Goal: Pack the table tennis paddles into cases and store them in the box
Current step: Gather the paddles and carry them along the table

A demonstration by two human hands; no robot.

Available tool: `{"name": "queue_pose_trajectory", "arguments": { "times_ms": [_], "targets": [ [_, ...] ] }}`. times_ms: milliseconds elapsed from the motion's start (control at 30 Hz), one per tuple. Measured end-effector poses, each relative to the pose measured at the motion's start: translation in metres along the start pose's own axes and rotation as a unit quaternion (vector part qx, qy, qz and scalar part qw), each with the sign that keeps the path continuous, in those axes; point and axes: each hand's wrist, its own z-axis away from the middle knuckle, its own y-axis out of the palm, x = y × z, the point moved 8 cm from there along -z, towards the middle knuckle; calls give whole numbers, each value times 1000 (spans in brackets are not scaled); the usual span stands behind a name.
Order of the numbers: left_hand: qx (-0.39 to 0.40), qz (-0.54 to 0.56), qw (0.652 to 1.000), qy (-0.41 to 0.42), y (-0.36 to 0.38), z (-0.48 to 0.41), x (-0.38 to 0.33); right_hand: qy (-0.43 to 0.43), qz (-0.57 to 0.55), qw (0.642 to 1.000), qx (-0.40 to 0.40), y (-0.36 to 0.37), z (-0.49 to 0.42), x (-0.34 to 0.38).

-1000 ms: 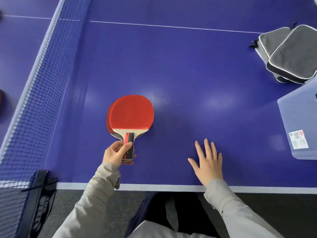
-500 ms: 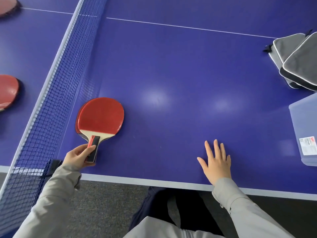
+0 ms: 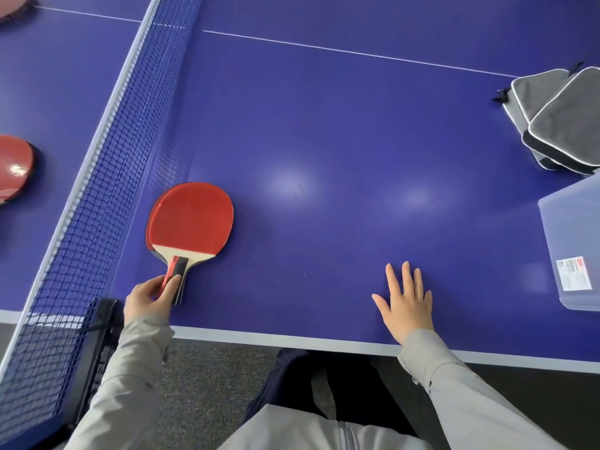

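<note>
Red paddles (image 3: 190, 219), stacked one on another, lie on the blue table close to the net. My left hand (image 3: 151, 298) pinches their handles at the near edge. My right hand (image 3: 406, 302) lies flat on the table with fingers spread, holding nothing. Grey paddle cases (image 3: 561, 121) are piled at the far right. A clear plastic box (image 3: 574, 241) stands at the right edge, partly cut off. Another red paddle (image 3: 13, 167) lies beyond the net at the left, and a further paddle (image 3: 13, 3) shows at the top left corner.
The net (image 3: 107, 177) runs diagonally from the near left to the far middle, its clamp post (image 3: 100, 323) gripping the table edge beside my left hand. The blue table (image 3: 324, 141) has a white near edge, with dark floor below.
My left hand slid the stacked paddles left toward the net. The view shifted, bringing the paddles beyond the net into sight. My right hand stayed flat on the table.
</note>
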Motion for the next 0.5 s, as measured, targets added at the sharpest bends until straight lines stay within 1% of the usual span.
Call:
{"name": "queue_pose_trajectory", "arguments": {
  "times_ms": [100, 200, 267, 367, 433, 500],
  "targets": [
    [-6, -54, 998, 17, 2, 3, -5, 1, -6, 1000, 7, -1, 0, 1],
    [-49, -110, 993, 17, -1, 15, -15, 0, -10, 1000, 12, -2, -1, 2],
    [-70, -159, 983, 65, 1, 28, -29, -1, -13, 1000, 14, -3, 0, 2],
    [-61, -208, 963, 161, 20, 51, -54, -3, -32, 999, 22, -6, 1, 2],
    [-32, -237, 946, 220, 39, 68, -73, 2, -60, 998, 24, -10, 3, 1],
    [16, -276, 923, 267, 64, 81, -92, 8, -86, 996, 18, -14, 8, -1]
  ]
}}
